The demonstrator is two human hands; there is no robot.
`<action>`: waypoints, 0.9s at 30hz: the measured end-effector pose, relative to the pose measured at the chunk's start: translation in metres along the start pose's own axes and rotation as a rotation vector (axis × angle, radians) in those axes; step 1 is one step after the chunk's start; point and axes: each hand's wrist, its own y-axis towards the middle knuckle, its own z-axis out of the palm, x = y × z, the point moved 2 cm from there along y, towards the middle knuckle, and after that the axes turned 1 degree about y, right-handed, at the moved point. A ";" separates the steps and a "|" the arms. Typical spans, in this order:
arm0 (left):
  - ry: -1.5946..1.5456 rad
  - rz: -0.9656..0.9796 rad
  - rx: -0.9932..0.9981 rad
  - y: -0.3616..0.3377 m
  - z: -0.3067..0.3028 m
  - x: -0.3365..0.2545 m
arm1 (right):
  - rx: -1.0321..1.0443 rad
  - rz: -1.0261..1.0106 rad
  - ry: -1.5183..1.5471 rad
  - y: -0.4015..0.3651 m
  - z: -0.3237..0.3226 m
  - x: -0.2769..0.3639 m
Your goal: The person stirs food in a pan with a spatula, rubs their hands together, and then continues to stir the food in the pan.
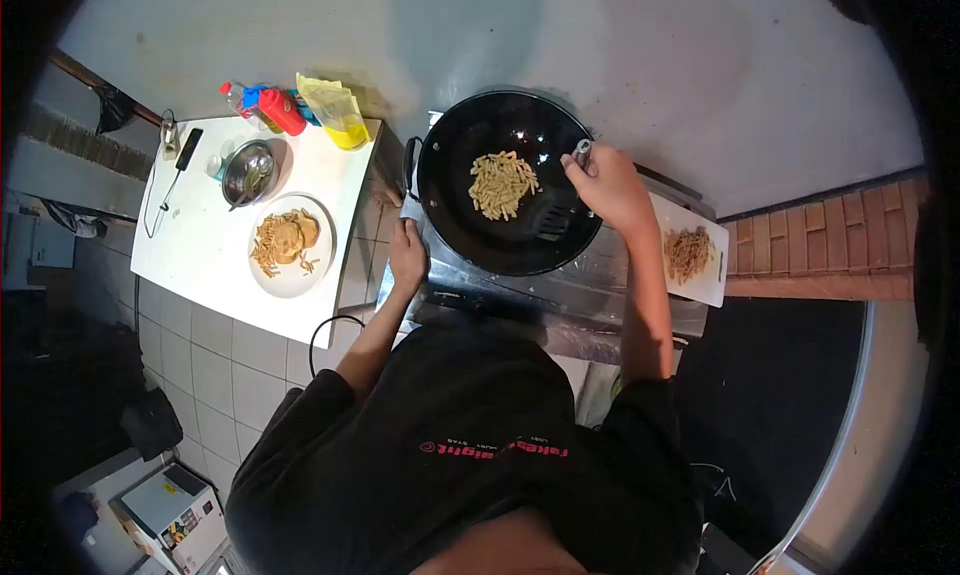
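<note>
Closed around the handle of a dark spatula [552, 218], the grip of the right hand [610, 187] sits over the far right rim of the black wok [470, 135], with the blade lying inside the pan just beside a heap of pale cut pieces [503, 183] at its middle. Left hand [407, 255] rests at the near left edge of the wok on the foil-covered stove [560, 287]; whether its grip is wide or narrow cannot be told. A white board [712, 280] of shredded food lies right of the stove. On the white worktop [200, 265] to the left stand a plate [290, 275] of fried food, a metal bowl [250, 171], a red bottle [282, 111] and a yellow bag [336, 111].
</note>
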 end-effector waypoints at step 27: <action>0.085 0.062 -0.048 -0.004 -0.002 -0.005 | -0.198 -0.042 0.227 -0.034 0.010 0.025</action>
